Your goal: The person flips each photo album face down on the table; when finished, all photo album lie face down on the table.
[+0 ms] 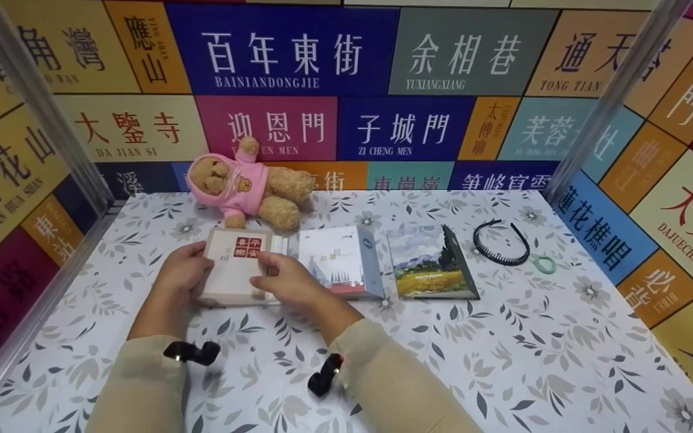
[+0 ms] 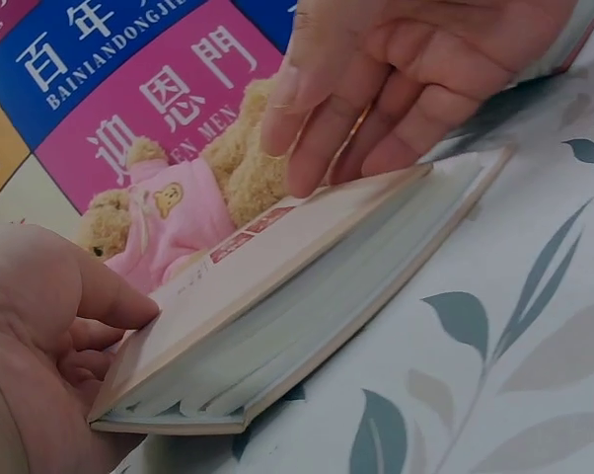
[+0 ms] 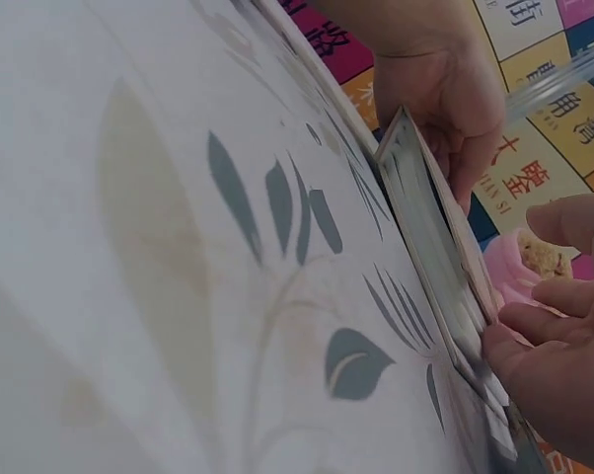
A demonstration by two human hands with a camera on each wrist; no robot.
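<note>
A thick book [image 1: 226,270] with a cream cover and red character squares lies on the patterned table at the left of a row. My left hand [image 1: 183,267] grips its left edge, thumb on the cover and fingers underneath, and this side is tilted up in the left wrist view. My right hand [image 1: 289,279] is at the book's right side, its fingers loosely extended and touching the cover near the edge. Seen from the right wrist, the book [image 3: 440,247] shows its page edges between the two hands. The pages' inner sides are hidden.
A teddy bear [image 1: 250,189] in a pink hoodie lies behind the book. To the right lie a white-and-blue book [image 1: 331,258], a book with a painted landscape [image 1: 425,261], a black toothed headband [image 1: 497,243] and a green ring [image 1: 544,264]. Sign-covered walls [image 1: 280,51] enclose the table.
</note>
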